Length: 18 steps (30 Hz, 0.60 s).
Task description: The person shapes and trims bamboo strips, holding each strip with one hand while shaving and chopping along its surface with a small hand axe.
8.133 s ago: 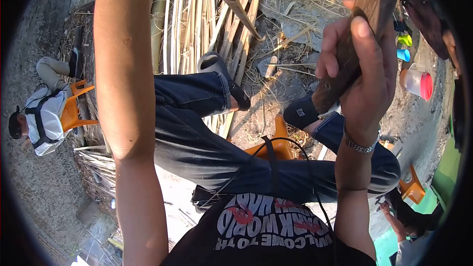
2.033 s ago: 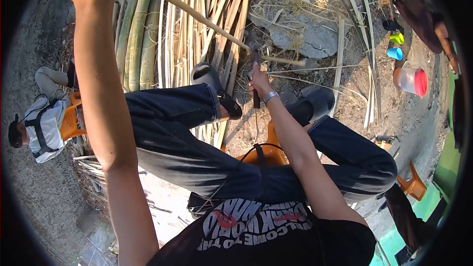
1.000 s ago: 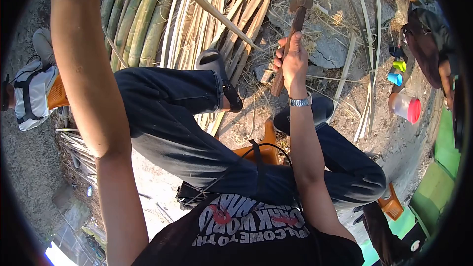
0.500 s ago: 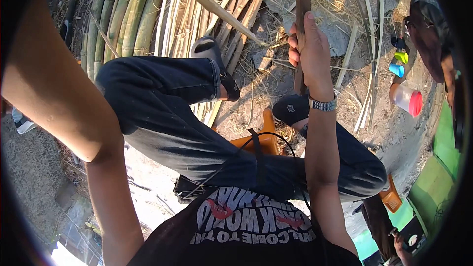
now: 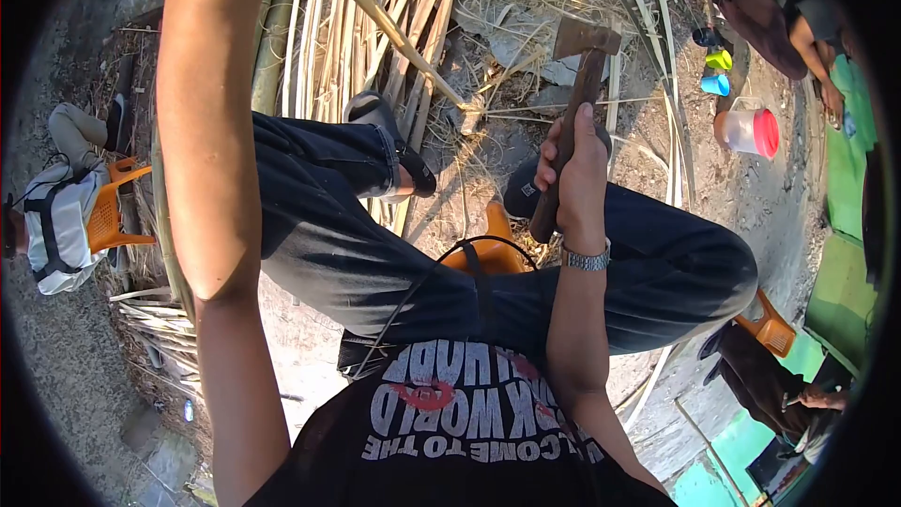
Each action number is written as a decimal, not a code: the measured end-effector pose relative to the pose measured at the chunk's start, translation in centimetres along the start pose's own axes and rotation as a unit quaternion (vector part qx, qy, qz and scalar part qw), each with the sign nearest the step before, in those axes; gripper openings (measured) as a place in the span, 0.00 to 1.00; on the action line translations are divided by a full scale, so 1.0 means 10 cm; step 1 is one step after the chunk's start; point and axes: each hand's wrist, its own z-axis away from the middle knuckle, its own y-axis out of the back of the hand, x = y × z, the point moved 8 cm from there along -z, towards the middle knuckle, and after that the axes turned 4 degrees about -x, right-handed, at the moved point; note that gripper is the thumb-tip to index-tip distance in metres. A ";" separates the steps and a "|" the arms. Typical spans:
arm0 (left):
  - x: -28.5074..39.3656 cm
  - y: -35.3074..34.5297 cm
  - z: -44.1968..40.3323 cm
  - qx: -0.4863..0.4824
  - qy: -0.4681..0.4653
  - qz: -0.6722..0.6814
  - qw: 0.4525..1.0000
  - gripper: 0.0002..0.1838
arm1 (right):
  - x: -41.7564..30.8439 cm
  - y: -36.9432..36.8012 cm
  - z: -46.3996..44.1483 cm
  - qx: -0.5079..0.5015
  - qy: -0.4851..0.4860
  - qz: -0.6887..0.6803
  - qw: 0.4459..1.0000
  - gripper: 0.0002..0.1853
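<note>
My right hand [image 5: 577, 164] is wrapped around the wooden handle of a hatchet [image 5: 584, 84]. The hatchet's broad dark head points away from me, above a stone slab on the ground. My left arm [image 5: 211, 131] reaches up past the top edge of the view, and its hand is out of sight. A long pale bamboo pole [image 5: 385, 23] slants down from the top, near that arm. Its lower end comes down by a small wood block [image 5: 471, 119] between my feet. What holds the pole's upper end cannot be seen.
Split bamboo strips [image 5: 328, 38] lie in a pile ahead, left of centre. A jug with a red lid [image 5: 754, 133] and blue [image 5: 715, 84] and green [image 5: 719, 60] cups stand at right. Another person sits on an orange chair [image 5: 117, 211] at left; others are at right.
My right hand has brought the hatchet lower and nearer to me, so its whole head now shows. My left arm has swung upward and inward. The view has shifted, revealing the seated person at left.
</note>
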 end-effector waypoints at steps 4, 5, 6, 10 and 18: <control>-0.21 0.22 -0.11 -0.072 -0.097 -0.009 0.993 0.16 | 0.38 0.07 0.13 -0.005 -0.056 0.016 0.998 0.31; -0.28 0.25 -0.09 -0.075 -0.086 0.018 0.993 0.16 | 0.43 0.06 0.12 -0.003 -0.056 0.013 0.998 0.31; -0.29 0.25 -0.06 -0.077 -0.072 0.043 0.993 0.17 | 0.47 0.06 0.13 0.002 -0.061 0.039 0.997 0.30; -0.34 0.32 0.07 -0.097 -0.035 0.118 0.988 0.19 | 0.68 0.00 0.01 -0.025 -0.076 0.099 0.992 0.29; -0.61 0.66 0.13 0.078 0.118 0.037 0.989 0.17 | 0.83 -0.16 -0.68 -0.100 -0.022 0.195 0.976 0.33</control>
